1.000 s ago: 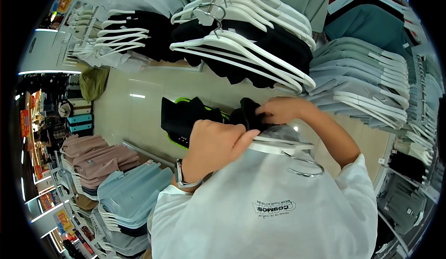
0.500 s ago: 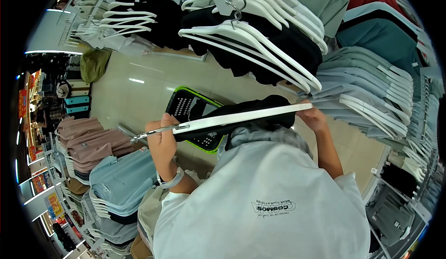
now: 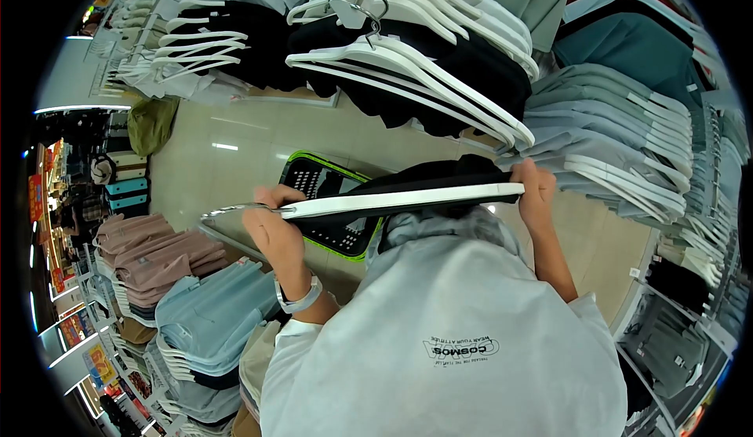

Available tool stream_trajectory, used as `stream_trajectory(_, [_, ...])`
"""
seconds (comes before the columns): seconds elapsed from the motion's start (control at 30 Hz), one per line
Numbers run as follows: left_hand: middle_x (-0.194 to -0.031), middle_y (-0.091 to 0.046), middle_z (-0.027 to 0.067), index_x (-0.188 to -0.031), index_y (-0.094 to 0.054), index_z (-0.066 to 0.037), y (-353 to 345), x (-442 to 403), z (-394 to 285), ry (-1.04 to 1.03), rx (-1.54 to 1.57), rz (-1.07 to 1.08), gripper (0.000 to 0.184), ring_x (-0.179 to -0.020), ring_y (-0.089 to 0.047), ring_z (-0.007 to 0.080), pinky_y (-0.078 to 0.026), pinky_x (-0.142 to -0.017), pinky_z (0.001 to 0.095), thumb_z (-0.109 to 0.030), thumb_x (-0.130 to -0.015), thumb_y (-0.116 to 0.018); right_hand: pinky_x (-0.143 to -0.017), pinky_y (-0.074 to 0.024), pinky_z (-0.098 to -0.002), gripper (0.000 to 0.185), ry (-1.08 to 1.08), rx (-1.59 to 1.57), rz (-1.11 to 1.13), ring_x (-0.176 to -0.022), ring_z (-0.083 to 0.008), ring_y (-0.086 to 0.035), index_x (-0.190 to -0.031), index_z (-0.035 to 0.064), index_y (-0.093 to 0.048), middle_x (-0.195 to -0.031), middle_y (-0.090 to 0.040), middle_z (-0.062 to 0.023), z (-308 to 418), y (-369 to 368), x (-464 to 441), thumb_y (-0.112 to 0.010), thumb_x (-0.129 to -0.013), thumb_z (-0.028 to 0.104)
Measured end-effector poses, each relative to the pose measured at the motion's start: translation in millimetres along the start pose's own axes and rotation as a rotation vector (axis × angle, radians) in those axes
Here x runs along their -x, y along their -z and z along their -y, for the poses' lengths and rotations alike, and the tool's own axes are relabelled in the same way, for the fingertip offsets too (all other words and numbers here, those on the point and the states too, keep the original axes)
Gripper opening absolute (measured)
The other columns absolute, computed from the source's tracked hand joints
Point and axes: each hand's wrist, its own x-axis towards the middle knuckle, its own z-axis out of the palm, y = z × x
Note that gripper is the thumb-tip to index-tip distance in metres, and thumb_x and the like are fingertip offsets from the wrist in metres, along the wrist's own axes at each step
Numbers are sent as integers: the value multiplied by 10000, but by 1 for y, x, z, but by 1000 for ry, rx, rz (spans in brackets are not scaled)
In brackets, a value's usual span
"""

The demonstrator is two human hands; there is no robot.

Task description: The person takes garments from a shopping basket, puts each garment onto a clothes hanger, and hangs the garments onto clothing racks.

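Note:
A white hanger (image 3: 408, 199) with a metal hook lies across in front of my chest, and a black garment (image 3: 439, 176) hangs on it. My left hand (image 3: 276, 229) is closed around the hanger's neck, where the hook (image 3: 223, 210) sticks out to the left. At the opposite end, my right hand (image 3: 536, 192) has its fingers wrapped around the hanger's tip and the edge of the black cloth. Part of the garment is hidden behind the hanger and my body. Below it on the floor stands a black basket with a green rim (image 3: 333, 161).
Ahead, white hangers with black garments (image 3: 408, 72) hang from a metal rail. Grey-green shirts (image 3: 612, 107) hang at the right. Light blue shirts (image 3: 208, 304) and pink shirts (image 3: 153, 245) are racked at the left. Tiled floor (image 3: 212, 166) shows between the racks.
The hanger has turned closer to level, its hook end rising and its right end dropping slightly. My right hand has closed further around its tip, and my left fingers have curled over the neck.

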Motion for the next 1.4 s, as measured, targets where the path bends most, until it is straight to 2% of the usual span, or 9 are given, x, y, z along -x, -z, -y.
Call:
stream_trajectory(0.2, [-525, -530, 77, -641, -614, 65, 2, -14, -1, -172, -301, -78, 523, -492, -432, 114, -293, -468, 275, -219, -970, -322, -420, -219, -319, 279, 562, 448, 114, -403, -216, -295, -517, -1, -459, -463, -326, -38, 22, 22, -8, -560, -778, 5])
stream_trajectory(0.33, [-508, -529, 96, -652, -623, 75, -6, -17, 5, -247, -263, -54, 483, -474, -429, 137, -293, -470, 289, -192, -955, -359, -492, -300, -335, 70, 549, 325, 352, -532, -252, -399, -633, 28, -573, -590, -413, -67, 79, 12, -2, -541, -639, -33])
stream_trajectory(0.47, [-496, -458, 42, -570, -532, 77, -16, -12, 5, -277, -207, -31, 552, -485, -369, 101, -273, -471, 282, -217, -979, -306, -743, -437, -350, 401, 499, 147, 553, -905, -290, -541, -975, 41, -656, -985, -567, -138, 119, -17, 7, -553, -605, -78])
stream_trajectory(0.53, [-480, -458, 43, -628, -609, 52, -17, -12, -6, -211, -78, 28, 466, -461, -366, 104, -267, -459, 285, -174, -961, -375, -889, -424, -370, 533, 338, 337, 396, -1090, -319, -504, -1141, 45, -608, -1183, -532, -148, 110, -14, 8, -610, -620, -67])
stream_trajectory(0.7, [-466, -446, 43, -625, -606, 50, -28, -10, -14, -256, -50, 153, 455, -433, -371, 115, -273, -447, 282, -168, -958, -386, -642, -439, -381, 312, 219, 541, 605, -731, -330, -545, -1078, 20, -582, -808, -571, -133, 73, 3, -2, -654, -776, 53])
stream_trajectory(1.03, [-491, -502, 142, -645, -604, 53, -56, -35, 17, -515, -199, 261, 436, -429, -490, 261, -352, -452, 334, -191, -926, -377, -547, -455, -324, 396, 331, 651, 194, -580, -260, -581, -1018, 54, -624, -697, -611, -91, 54, 4, 12, -779, -665, 144])
stream_trajectory(1.17, [-513, -530, 142, -634, -590, 21, -59, -56, 56, -453, -188, 344, 411, -435, -503, 291, -368, -449, 356, -187, -917, -375, -532, -375, -279, 485, -53, 418, 27, -571, -150, -460, -1096, 51, -630, -645, -513, -70, 83, 19, 25, -772, -633, 32])
stream_trajectory(1.33, [-499, -524, 132, -568, -556, 8, -94, -47, 65, -516, -148, 410, 369, -431, -516, 269, -372, -440, 349, -122, -891, -435, -555, -414, -320, 322, -70, 606, 134, -628, -235, -552, -964, 11, -645, -725, -595, -120, 82, 52, 42, -746, -658, 30])
stream_trajectory(1.4, [-530, -535, 93, -660, -582, -11, -110, -48, 64, -518, -95, 529, 189, -447, -513, 259, -393, -450, 337, -38, -836, -520, -547, -406, -316, 250, -105, 642, 123, -621, -238, -544, -893, -8, -643, -727, -598, -124, 82, 69, 53, -736, -663, 26])
